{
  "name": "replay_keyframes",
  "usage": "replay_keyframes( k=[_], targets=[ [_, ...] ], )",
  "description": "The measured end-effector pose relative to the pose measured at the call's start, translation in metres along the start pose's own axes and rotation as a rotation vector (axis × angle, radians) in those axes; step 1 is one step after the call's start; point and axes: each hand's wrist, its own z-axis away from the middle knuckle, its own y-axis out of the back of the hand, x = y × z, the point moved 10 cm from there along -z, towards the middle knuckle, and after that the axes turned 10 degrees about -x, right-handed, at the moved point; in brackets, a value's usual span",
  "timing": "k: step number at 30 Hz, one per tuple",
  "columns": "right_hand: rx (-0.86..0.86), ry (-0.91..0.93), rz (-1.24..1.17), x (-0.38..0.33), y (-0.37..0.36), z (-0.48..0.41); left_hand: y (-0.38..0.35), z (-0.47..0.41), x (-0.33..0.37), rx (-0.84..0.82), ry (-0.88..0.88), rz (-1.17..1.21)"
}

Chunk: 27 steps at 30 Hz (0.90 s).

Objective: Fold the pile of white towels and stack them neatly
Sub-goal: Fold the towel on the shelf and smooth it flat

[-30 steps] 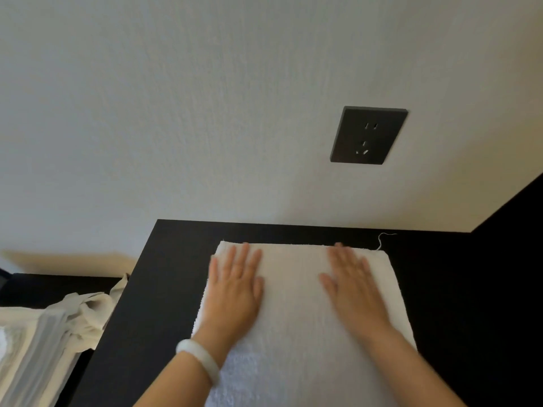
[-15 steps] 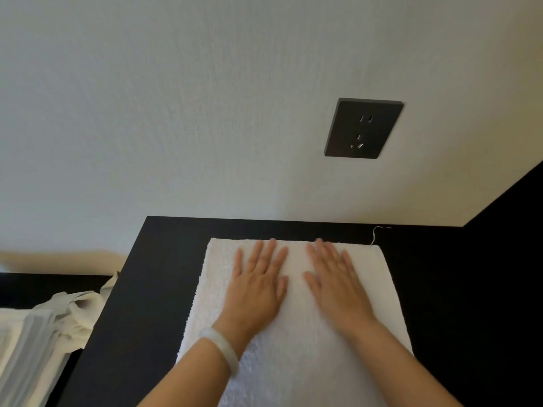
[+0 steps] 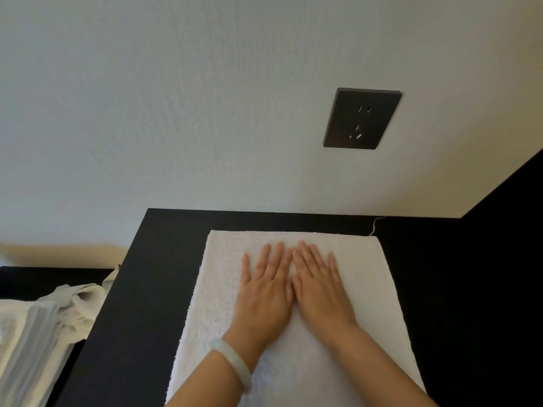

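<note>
Wall (image 3: 176,113): pale, rising straight off the table's far edge; no room to push anything past that edge.
Table (image 3: 132,318): black flat top. Bare strips on both sides of the cloth, open room for sliding or setting down a folded piece. Left edge drops to a lower level, so overhang there is judged a slipping risk.
Towel (image 3: 367,304): white terry, spread flat on the table's middle, far edge just short of the table's far edge, near end out of view. Judged soft, light and limp, with a grippy nap and no fragility; unlikely to keep its shape when lifted. Best taken by pinching both far corners.
Linen pile (image 3: 44,324): white cloths beyond the table's left edge, lower down; part stacked, part crumpled.
Left hand (image 3: 264,295): palm down on the towel, above the table's middle; fingers (image 3: 266,259) straight, slightly spread, gripping nothing.
Right hand (image 3: 320,292): flat beside it, touching it; fingers straight, nothing held.
Socket (image 3: 362,118): dark plate on the wall, well above the table.
Bracelet (image 3: 235,362): pale, on the left wrist.
Loose thread (image 3: 374,226): at the towel's far right corner, by the table's far edge; may snag.
</note>
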Motion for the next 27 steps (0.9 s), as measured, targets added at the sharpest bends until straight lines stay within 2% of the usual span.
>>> replay_keyframes(
  k=[5, 8, 10, 11, 13, 14, 16, 18, 21, 24, 26, 27],
  targets=[
    [-0.036, -0.185, -0.031, 0.081, 0.005, 0.016, -0.007, 0.014, -0.071, -0.046, 0.179, -0.017],
    [-0.073, -0.386, -0.052, 0.132, 0.012, 0.034, -0.001, 0.032, -0.12, -0.092, 0.353, -0.009],
    [-0.068, -0.54, -0.063, 0.145, 0.02, 0.049, 0.011, 0.044, -0.129, -0.057, 0.472, -0.005],
    [-0.012, -0.548, -0.043, 0.136, 0.026, 0.05, 0.019, 0.044, -0.115, -0.001, 0.457, -0.045],
    [0.14, -0.395, -0.061, 0.082, 0.036, 0.049, 0.027, 0.041, -0.054, 0.109, 0.269, -0.105],
    [0.127, -0.283, -0.096, 0.048, 0.031, 0.047, 0.021, 0.042, -0.02, 0.128, 0.154, -0.073],
    [-0.009, -0.092, -0.098, -0.004, 0.0, 0.047, 0.001, 0.051, 0.021, 0.047, -0.001, 0.001],
    [-0.082, -0.041, -0.075, -0.006, -0.015, 0.059, -0.013, 0.063, 0.012, 0.004, -0.01, -0.005],
    [-0.048, -0.148, -0.055, 0.055, -0.004, 0.076, -0.014, 0.081, -0.048, -0.007, 0.121, -0.025],
    [-0.064, -0.398, -0.094, 0.118, 0.004, 0.098, -0.013, 0.101, -0.102, -0.084, 0.301, -0.038],
    [-0.07, -0.545, -0.077, 0.129, 0.015, 0.114, -0.003, 0.112, -0.108, -0.058, 0.382, -0.017],
    [-0.041, -0.561, -0.062, 0.121, 0.02, 0.118, 0.006, 0.114, -0.096, -0.008, 0.371, -0.043]
  ],
)
